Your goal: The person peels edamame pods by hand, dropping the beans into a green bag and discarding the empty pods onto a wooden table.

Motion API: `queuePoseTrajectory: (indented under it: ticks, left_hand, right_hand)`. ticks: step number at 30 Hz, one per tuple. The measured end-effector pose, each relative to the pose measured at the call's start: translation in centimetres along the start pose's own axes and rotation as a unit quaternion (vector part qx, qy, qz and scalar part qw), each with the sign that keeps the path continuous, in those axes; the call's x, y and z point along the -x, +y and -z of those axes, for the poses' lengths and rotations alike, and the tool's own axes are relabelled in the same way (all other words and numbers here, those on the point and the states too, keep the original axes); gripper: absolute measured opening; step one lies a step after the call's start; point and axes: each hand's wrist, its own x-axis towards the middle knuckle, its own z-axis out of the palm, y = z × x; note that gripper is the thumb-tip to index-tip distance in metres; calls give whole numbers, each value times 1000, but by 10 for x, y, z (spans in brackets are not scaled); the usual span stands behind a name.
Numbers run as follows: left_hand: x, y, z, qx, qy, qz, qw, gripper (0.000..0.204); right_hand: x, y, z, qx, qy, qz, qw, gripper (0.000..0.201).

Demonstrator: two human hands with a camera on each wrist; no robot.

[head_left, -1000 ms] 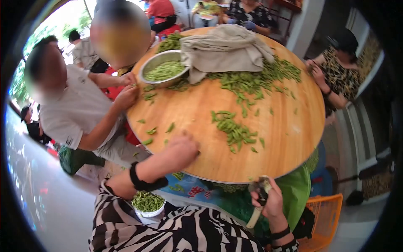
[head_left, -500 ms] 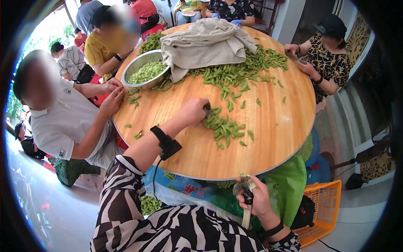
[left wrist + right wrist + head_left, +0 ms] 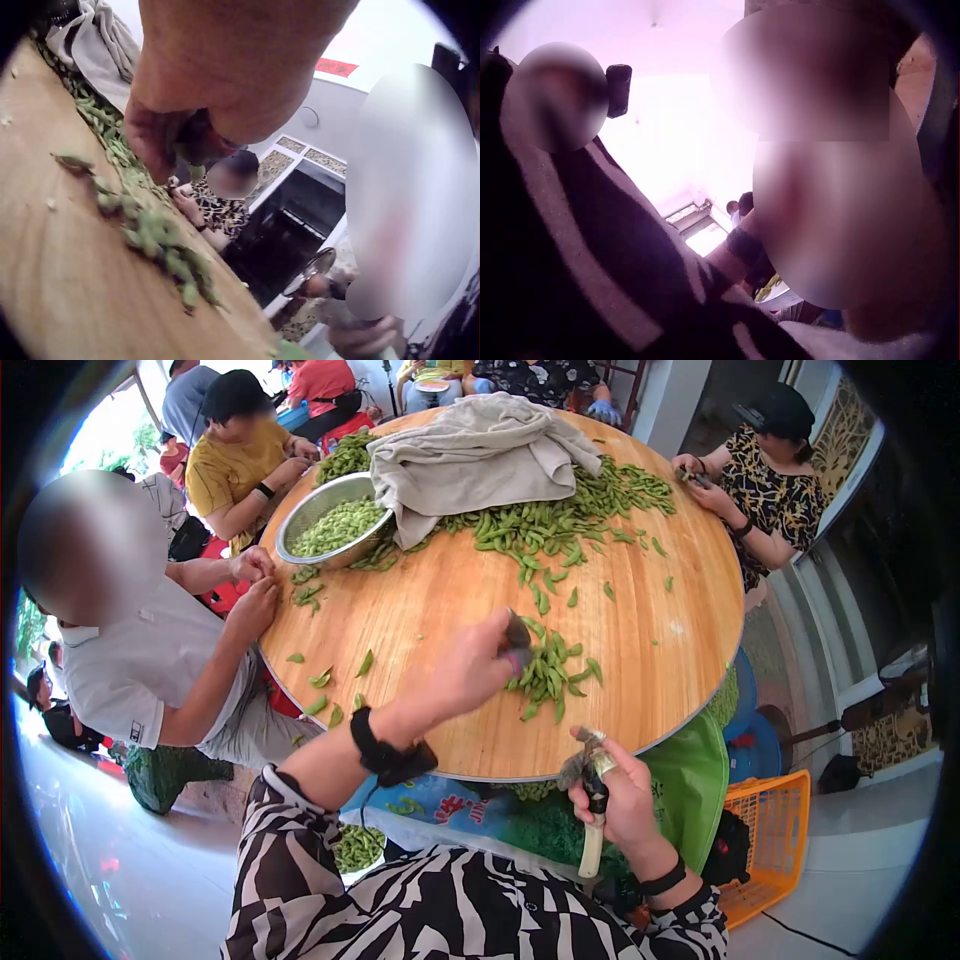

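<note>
My left hand (image 3: 475,665), with dark covers on its fingertips, hovers over the table beside a small pile of green soybean pods (image 3: 548,678). In the left wrist view its fingers curl together, and a bit of green pod (image 3: 196,172) shows between them. Near the table's front edge, my right hand (image 3: 625,800) grips a tool with a cream handle (image 3: 591,848) and a black-wrapped middle. A shiny curved metal part (image 3: 319,270) shows by that hand in the left wrist view; the tool's exact kind I cannot tell. Blur and darkness hide the grip in the right wrist view.
The round wooden table (image 3: 400,650) also holds a metal bowl (image 3: 283,540) of shelled beans, a large pod heap (image 3: 620,495) and a beige cloth (image 3: 480,455). Loose pods lie at the left edge. People sit around it. An orange crate (image 3: 775,840) stands at my right.
My left hand reached forward to the small pod pile, then drew back a little toward me. The right hand has come up slightly, still gripping the tool.
</note>
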Motion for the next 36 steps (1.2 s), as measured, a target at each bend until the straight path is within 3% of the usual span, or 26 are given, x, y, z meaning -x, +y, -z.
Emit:
queuePoseTrajectory:
  ticks: [1,2,4,5,8,18,24,26,30,32,33,35,36]
  left_hand:
    - [11,3,-7,111,-30,19,993,10]
    - [21,5,-14,114,-37,20,993,10]
    - [38,9,-29,251,-53,-18,966,17]
    - [45,15,-27,259,-81,20,962,25]
    - [56,20,-35,323,-89,27,942,27]
    - [62,11,-39,370,-67,86,923,30]
    - [65,2,-48,398,-44,26,916,26]
    - [66,3,-47,440,-54,58,894,24]
    - [64,7,-43,413,-83,122,899,24]
    - [64,-6,-47,587,-117,149,787,20]
    - [65,-9,-48,587,-115,149,787,20]
    - [66,-14,-46,696,-203,179,665,16]
    - [67,-16,-48,696,-203,178,665,16]
  right_hand:
    - [-2,-3,-2,-17,-9,14,1000,43]
    - [-4,-5,-5,-33,-17,27,999,43]
    - [-7,-6,-10,-43,-11,24,999,44]
    - [-8,-4,-12,-64,-6,21,998,45]
    - [-10,-4,-12,-97,-30,17,995,49]
    - [-2,2,-16,-86,-50,26,995,46]
    - [-2,4,-15,-88,-36,25,995,45]
    - [-2,4,-15,-89,-26,24,995,43]
    - [-2,2,-12,-100,-53,23,993,38]
    - [-1,-1,-13,-118,-58,9,991,37]
    - [0,-2,-13,-141,-64,-6,988,36]
    - [1,-2,-9,-163,-69,-22,984,36]
    - [0,0,-5,-190,-94,-31,977,36]
